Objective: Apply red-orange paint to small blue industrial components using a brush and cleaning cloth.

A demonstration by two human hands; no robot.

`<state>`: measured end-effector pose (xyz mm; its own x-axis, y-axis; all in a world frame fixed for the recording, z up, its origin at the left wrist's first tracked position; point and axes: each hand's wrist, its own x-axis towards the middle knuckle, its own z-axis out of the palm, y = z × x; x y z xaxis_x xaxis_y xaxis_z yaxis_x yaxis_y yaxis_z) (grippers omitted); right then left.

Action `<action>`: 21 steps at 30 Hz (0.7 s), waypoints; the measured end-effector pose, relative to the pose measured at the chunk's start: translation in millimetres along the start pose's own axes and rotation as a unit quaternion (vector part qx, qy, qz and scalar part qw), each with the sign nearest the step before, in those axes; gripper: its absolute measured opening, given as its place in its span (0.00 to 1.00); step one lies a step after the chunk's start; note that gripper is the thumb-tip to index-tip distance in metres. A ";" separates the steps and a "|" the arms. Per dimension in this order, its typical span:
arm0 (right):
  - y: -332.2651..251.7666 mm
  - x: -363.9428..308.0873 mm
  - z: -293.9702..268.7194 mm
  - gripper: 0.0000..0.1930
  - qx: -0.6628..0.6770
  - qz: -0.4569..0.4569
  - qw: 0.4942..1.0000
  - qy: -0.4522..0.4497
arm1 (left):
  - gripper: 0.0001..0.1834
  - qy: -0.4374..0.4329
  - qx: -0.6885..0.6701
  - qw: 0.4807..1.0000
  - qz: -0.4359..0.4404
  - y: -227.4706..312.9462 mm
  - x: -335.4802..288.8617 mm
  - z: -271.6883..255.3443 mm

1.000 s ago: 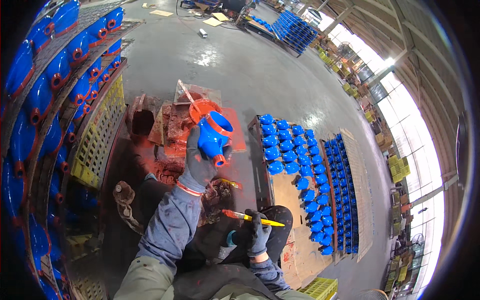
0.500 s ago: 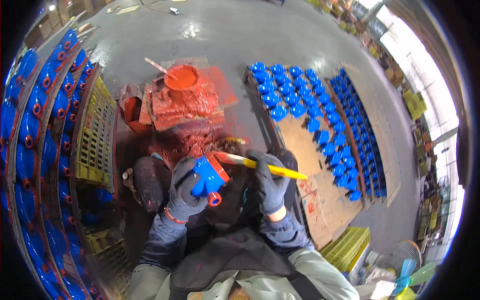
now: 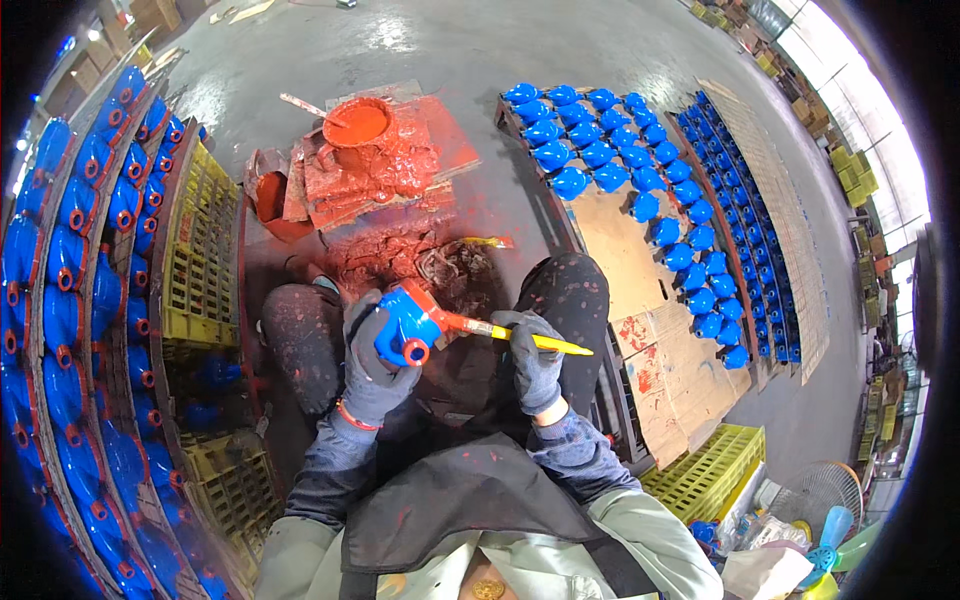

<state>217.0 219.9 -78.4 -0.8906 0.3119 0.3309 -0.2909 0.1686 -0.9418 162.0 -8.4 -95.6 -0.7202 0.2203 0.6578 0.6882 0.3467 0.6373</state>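
My gloved left hand (image 3: 372, 365) is wrapped around a glossy blue casting (image 3: 405, 328) with red-painted rims and a round port facing me. In my gloved right hand (image 3: 535, 362) is a paintbrush (image 3: 490, 330) with a yellow handle, gripped near its middle. The brush's red bristles touch the casting's red rim on its right side. Both are held above my lap, between my knees. Farther off, a round tub of red paint (image 3: 362, 122) with a stick leaning in it stands on paint-covered boards (image 3: 350, 195).
Blue castings fill racks (image 3: 85, 330) at the left, beside yellow crates (image 3: 205, 250). At right, rows of blue castings (image 3: 600, 150) stand on a cardboard-covered pallet (image 3: 625, 270). A second yellow-handled brush (image 3: 487, 241) lies by the red-smeared heap. A yellow crate (image 3: 710, 470) and a fan (image 3: 820, 495) are at lower right.
The blue casting has turned in my left hand, its port now facing me more directly. The brush has moved closer against its rim. The whole view has shifted slightly.
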 end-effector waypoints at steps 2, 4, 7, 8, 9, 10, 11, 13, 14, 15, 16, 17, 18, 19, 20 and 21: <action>15.5 -3.8 1.4 0.11 0.028 0.059 0.998 0.006 | 0.44 0.010 0.016 0.999 -0.042 -1.0 1.5 2.3; 27.4 -5.5 2.5 0.08 0.057 0.103 0.993 0.009 | 0.49 0.048 0.009 0.996 -0.078 -5.4 3.3 3.5; 38.7 -3.9 3.7 0.12 0.109 0.096 0.987 0.071 | 0.49 0.085 -0.003 0.992 -0.097 -12.1 3.0 6.6; 39.4 -3.4 2.8 0.12 0.139 0.125 0.978 0.089 | 0.48 0.101 -0.029 0.990 -0.092 -13.8 2.7 7.7; 39.3 -0.7 1.6 0.12 0.178 0.148 0.967 0.105 | 0.48 0.097 -0.016 0.990 -0.103 -14.5 2.4 7.7; 36.8 2.5 -0.9 0.12 0.136 0.120 0.977 0.116 | 0.48 0.094 -0.032 0.989 -0.108 -13.9 2.4 7.0; 32.7 6.8 -3.1 0.12 0.113 0.077 0.984 0.114 | 0.47 0.101 -0.039 0.990 -0.088 -12.1 2.1 2.6; 22.6 29.9 -11.4 0.14 0.029 0.086 0.992 0.093 | 0.47 0.084 -0.002 0.994 -0.067 -4.1 2.7 -10.6; 16.9 45.0 -16.1 0.12 0.052 0.088 0.992 0.069 | 0.47 0.084 0.004 0.995 -0.060 2.7 3.0 -18.8; 11.5 64.1 -17.8 0.12 0.059 0.049 0.996 0.039 | 0.48 0.104 0.015 0.994 -0.024 9.1 2.7 -31.6; 6.4 83.4 -19.8 0.11 0.066 0.054 0.996 0.023 | 0.49 0.122 0.029 0.991 -0.038 16.9 3.1 -43.8; 3.4 104.6 -17.9 0.12 0.059 0.019 0.998 0.007 | 0.50 0.152 0.041 0.987 -0.030 27.8 0.7 -57.5; 1.3 126.8 -14.3 0.13 0.074 0.000 0.997 -0.031 | 0.53 0.169 0.124 0.977 -0.023 37.9 -1.0 -74.3; 1.2 145.6 -7.0 0.15 0.092 -0.028 0.993 -0.072 | 0.53 0.193 0.155 0.968 -0.032 48.3 -2.9 -92.5; 3.6 159.0 3.8 0.16 0.101 -0.023 0.992 -0.072 | 0.54 0.251 0.102 0.961 -0.059 60.1 -5.1 -110.6; 7.2 170.6 15.7 0.17 0.117 -0.032 0.989 -0.081 | 0.56 0.303 0.049 0.950 -0.054 73.3 -7.0 -128.2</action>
<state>57.5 259.7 -29.6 -0.9069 0.1497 0.3940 -0.4041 -0.0436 -0.9137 228.8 -101.5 -2.1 -0.5828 -0.3768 0.7200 0.5802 0.4274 0.6933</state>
